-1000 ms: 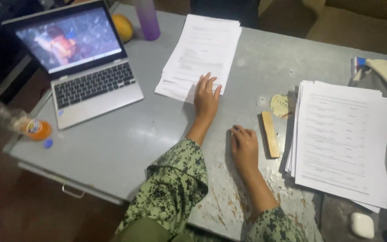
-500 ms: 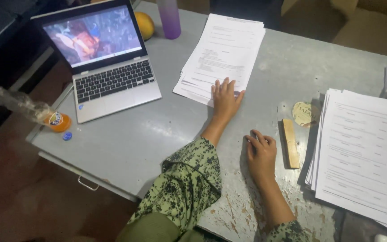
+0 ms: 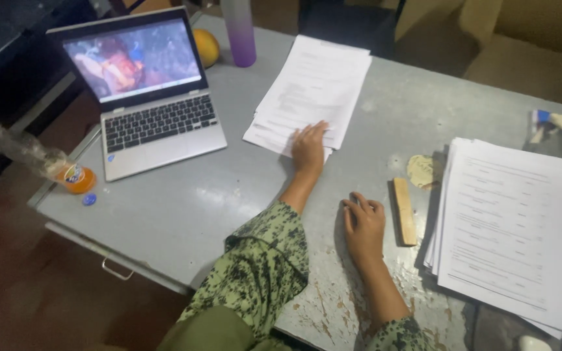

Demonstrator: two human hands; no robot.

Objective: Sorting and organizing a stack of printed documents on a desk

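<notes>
While the left hand (image 3: 309, 146) lies flat, fingers spread, on the near edge of a paper stack (image 3: 313, 94), the right hand (image 3: 363, 224) rests palm down on the bare grey counter (image 3: 229, 195), fingers loosely curled and holding nothing. The stack reaches away from the left hand toward the far side of the counter. Just right of the right hand lies a short wooden block (image 3: 404, 211), not touching it, and beyond the block sits a small round disc (image 3: 421, 171). Farther right is a second, larger pile of sheets (image 3: 512, 227). Well to the left of the left hand stands an open laptop (image 3: 147, 97), its screen lit. Beyond it are an orange fruit (image 3: 206, 47) and a purple bottle (image 3: 239, 32). At the counter's far left edge lies a plastic bottle (image 3: 47, 162) with orange drink, a blue cap (image 3: 89, 199) beside it.
</notes>
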